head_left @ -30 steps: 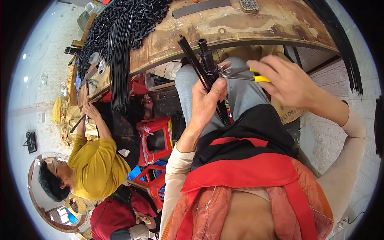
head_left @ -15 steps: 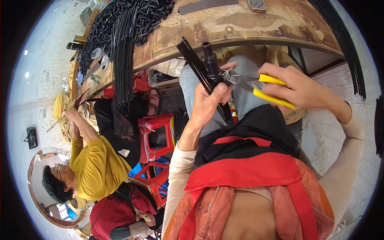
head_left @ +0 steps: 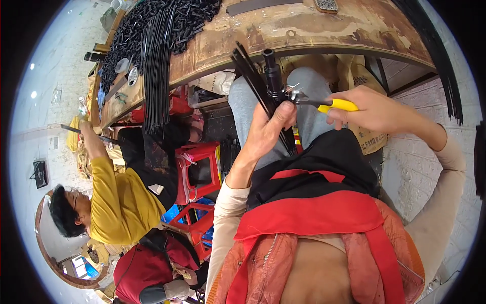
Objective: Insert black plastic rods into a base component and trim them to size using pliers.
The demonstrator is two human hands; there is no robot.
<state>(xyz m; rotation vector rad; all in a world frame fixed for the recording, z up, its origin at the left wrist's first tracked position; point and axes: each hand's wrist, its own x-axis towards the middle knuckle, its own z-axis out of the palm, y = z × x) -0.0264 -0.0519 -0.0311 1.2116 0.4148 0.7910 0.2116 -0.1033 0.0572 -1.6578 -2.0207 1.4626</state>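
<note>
My left hand (head_left: 271,126) is wrapped round a bundle of thin black rods (head_left: 251,72), which look like umbrella ribs, together with a stepped black plastic tube (head_left: 274,76) with an open top end. Thin bright wire ends (head_left: 293,90) stick out beside the tube, just above my left thumb. In my right hand (head_left: 372,107) are pliers (head_left: 345,105) with yellow handles, squeezed together. Their metal jaws meet the wire at the tube's side. Whether the jaws bite on the wire is too small to tell.
Ahead runs a worn wooden table (head_left: 263,38), bearing a heap of small black plastic parts (head_left: 136,30), a bunch of long black rods (head_left: 156,76) and a tin of small metal pieces (head_left: 326,5). Red stools (head_left: 200,167) stand to the left, near a co-worker in a yellow top (head_left: 121,202).
The pliers' handles, spread before, have come together, and my right hand has closed round them. The rods and tube have shifted slightly right. The co-worker has turned, with a dark strip now across the hand.
</note>
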